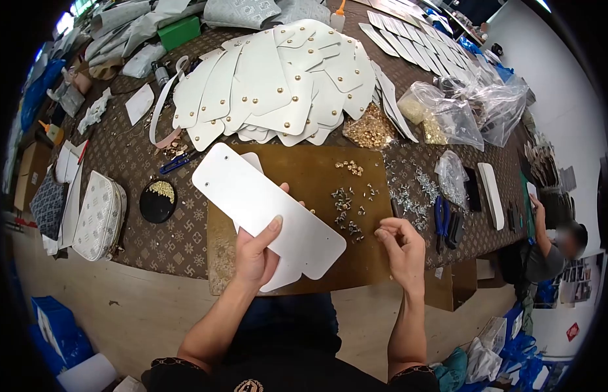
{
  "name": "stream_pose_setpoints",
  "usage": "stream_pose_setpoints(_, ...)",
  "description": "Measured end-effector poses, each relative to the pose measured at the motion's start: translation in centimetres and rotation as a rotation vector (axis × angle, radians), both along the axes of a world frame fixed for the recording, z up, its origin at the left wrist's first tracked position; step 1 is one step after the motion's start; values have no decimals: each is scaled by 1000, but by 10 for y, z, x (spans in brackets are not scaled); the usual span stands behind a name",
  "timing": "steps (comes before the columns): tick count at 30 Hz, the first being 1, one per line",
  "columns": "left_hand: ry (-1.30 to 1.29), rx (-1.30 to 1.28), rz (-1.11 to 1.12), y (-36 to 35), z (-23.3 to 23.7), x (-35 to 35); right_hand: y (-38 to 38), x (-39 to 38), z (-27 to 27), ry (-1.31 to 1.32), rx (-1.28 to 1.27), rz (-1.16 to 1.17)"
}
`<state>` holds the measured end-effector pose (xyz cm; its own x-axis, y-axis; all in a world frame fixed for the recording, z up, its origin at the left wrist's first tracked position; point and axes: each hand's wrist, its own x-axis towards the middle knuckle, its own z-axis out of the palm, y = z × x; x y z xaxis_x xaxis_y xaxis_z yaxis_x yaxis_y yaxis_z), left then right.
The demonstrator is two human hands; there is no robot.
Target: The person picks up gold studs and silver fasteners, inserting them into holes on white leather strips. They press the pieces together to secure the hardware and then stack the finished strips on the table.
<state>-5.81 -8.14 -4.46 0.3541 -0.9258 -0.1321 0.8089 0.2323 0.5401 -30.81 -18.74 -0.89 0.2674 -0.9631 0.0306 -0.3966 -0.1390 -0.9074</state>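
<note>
My left hand [255, 258] is closed on a white leather panel [271, 212] with rounded corners, its thumb on top. Small metal screws show at the panel's upper left end, and little holes at the lower right. Another white piece lies partly hidden beneath it. At the right edge of the brown work board [297, 160], my right hand [403, 253] has thumb and fingers drawn together; whatever is between them is too small to make out. Left of that hand, several silver screws [343, 206] are scattered on the board, with gold dome studs [350, 168] above them.
Behind the board lies a big pile of white panels [265, 78] with gold studs. A bag of gold studs [371, 127], loose screws [414, 196] and blue-handled pliers [441, 219] are to the right. A black dish [158, 201] sits left. Another person [552, 255] is at far right.
</note>
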Motion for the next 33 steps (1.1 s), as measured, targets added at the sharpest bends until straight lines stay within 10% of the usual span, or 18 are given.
stream_pose_setpoints(13,-126,-90,43,2,-6,-6,13,58,-12,-237,-233,384)
stream_pose_setpoints(33,-162,-201,-42,6,-8,-7,9,59,-19,-344,353,247)
